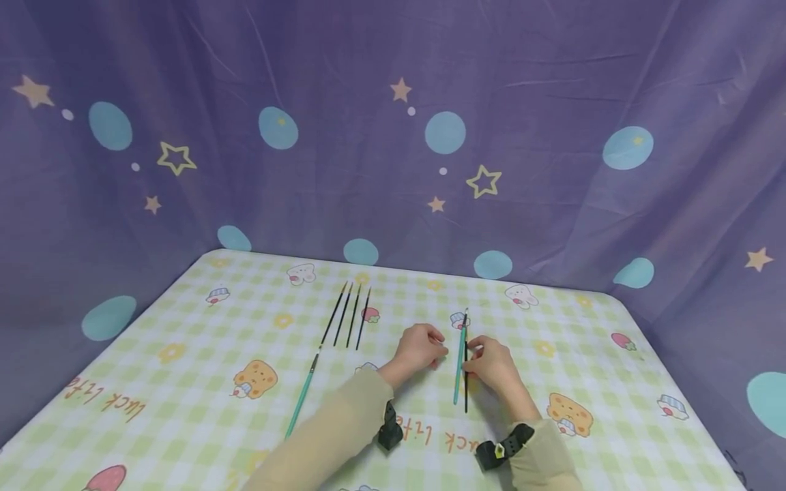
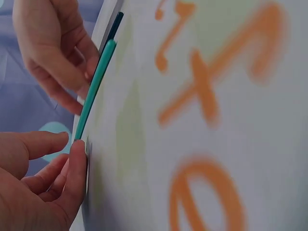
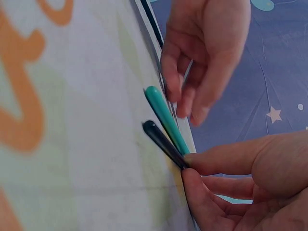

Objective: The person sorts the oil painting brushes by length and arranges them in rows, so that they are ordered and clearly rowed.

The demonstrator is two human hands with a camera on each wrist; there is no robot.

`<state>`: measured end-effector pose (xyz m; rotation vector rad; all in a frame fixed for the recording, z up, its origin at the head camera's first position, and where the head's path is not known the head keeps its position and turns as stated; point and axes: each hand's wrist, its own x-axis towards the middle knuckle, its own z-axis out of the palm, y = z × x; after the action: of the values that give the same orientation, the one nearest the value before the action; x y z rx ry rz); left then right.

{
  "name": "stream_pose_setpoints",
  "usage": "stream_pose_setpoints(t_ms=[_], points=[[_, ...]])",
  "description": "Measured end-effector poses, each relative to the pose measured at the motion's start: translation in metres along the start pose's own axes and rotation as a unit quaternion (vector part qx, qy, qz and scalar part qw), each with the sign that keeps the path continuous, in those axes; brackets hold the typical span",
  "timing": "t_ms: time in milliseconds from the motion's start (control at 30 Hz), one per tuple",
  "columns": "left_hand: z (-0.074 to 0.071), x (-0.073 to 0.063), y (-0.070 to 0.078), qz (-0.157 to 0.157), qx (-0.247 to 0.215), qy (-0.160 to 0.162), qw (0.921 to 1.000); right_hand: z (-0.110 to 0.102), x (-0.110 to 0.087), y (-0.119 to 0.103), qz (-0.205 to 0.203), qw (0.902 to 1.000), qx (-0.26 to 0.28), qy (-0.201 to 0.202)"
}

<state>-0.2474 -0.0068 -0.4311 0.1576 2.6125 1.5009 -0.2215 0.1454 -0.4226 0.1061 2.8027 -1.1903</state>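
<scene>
My right hand [image 1: 492,363] pinches a black-handled paintbrush [image 1: 466,401] between thumb and fingers, low over the tablecloth. Right beside it lies a teal-handled paintbrush [image 1: 458,375], its handle end pointing toward me. In the right wrist view the black handle [image 3: 161,140] and the teal handle [image 3: 166,113] run close together into the fingertips; whether the teal one is also gripped, I cannot tell. My left hand [image 1: 420,346] rests just left of the teal brush, fingers loosely bent. Nothing shows between the left thumb and fingers [image 2: 77,168] in the left wrist view.
Several thin black paintbrushes [image 1: 353,317] lie side by side left of my left hand, tips pointing away. Nearer me is another teal-handled paintbrush [image 1: 301,399], partly behind my left sleeve. A green checked tablecloth [image 1: 202,382] covers the table; a purple curtain [image 1: 344,170] hangs behind.
</scene>
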Motion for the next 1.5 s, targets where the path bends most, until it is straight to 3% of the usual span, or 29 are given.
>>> stream_pose_setpoints(t_ms=[333, 600, 767, 1133, 1400, 1500], points=[[0.018, 0.01, 0.01, 0.001, 0.018, 0.0, 0.9998, 0.001, 0.001, -0.001, 0.0, 1.0, 0.0, -0.003], [0.025, 0.011, 0.019, 0.007, 0.075, 0.012, 0.9971, -0.001, 0.002, 0.0, -0.002, 1.0, -0.006, 0.001], [0.027, 0.011, 0.023, 0.006, 0.121, 0.015, 0.9926, -0.001, 0.003, 0.001, -0.001, 1.0, -0.008, 0.0], [0.03, 0.011, 0.026, -0.005, 0.162, 0.046, 0.9857, -0.001, 0.002, 0.002, -0.002, 0.9999, -0.015, -0.004], [0.03, 0.015, 0.028, 0.002, 0.209, 0.042, 0.977, -0.001, 0.003, 0.001, -0.009, 0.9998, -0.017, 0.0], [0.028, 0.016, 0.026, 0.006, 0.205, 0.037, 0.9779, -0.002, 0.003, 0.001, -0.004, 0.9998, -0.017, -0.002]])
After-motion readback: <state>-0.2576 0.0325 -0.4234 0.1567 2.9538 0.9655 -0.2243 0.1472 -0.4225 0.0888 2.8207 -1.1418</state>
